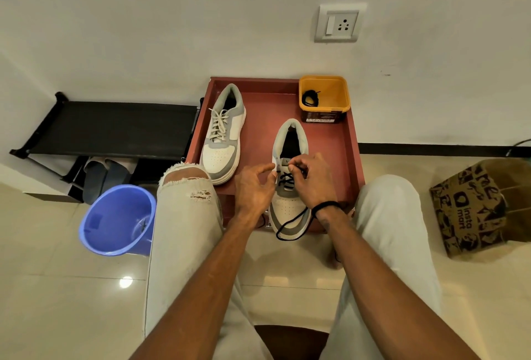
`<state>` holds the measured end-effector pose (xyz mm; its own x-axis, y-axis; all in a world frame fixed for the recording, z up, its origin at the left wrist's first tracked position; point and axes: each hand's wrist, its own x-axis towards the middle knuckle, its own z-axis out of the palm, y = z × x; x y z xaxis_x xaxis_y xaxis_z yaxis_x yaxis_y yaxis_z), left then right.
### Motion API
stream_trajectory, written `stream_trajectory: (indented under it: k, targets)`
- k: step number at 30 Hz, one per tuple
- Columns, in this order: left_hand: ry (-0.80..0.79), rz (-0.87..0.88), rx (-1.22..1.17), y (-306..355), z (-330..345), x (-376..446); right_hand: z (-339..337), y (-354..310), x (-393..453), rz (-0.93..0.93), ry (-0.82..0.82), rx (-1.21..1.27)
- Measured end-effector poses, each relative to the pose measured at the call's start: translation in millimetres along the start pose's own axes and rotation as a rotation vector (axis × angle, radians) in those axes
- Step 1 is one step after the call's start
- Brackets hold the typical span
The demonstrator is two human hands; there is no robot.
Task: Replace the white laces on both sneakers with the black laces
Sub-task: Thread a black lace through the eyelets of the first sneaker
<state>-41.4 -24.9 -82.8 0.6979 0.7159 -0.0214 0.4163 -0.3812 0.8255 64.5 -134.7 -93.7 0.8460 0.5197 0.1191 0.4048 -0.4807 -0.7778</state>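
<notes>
I'm partway up the near sneaker [288, 187]: my right hand [311, 181] pinches the black lace [287, 180] at an upper eyelet, my left hand [254, 187] loosely curled, empty. The far sneaker [222, 135] keeps its white laces [218, 125]; the spare lace [310, 98] waits in the tub [324, 106].

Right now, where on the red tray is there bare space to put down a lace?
Bare red tray shows between the white-laced grey-and-white sneaker and the yellow plastic tub, and to the right of the half-laced sneaker. The near end is crowded by both hands and the black lace.
</notes>
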Motion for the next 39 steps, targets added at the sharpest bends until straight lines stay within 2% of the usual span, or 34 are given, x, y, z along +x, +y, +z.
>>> stream_trajectory:
  k: [10, 17, 27, 33, 39]
  targets:
    - [-0.064, 0.062, 0.013, 0, 4, -2, 7, 3, 3, 0.046, -0.017, 0.049]
    - [-0.062, 0.045, 0.000, -2, 4, -1, 12, 8, 6, 0.062, -0.064, 0.142]
    - [-0.073, -0.012, -0.056, -6, 4, 2, 20, 11, 8, 0.027, -0.102, 0.097]
    - [0.004, -0.017, -0.108, -4, 8, 10, 19, 16, 13, 0.023, -0.110, 0.119]
    - [0.079, 0.005, -0.055, -4, 11, 19, -3, 12, 7, -0.035, -0.181, -0.027]
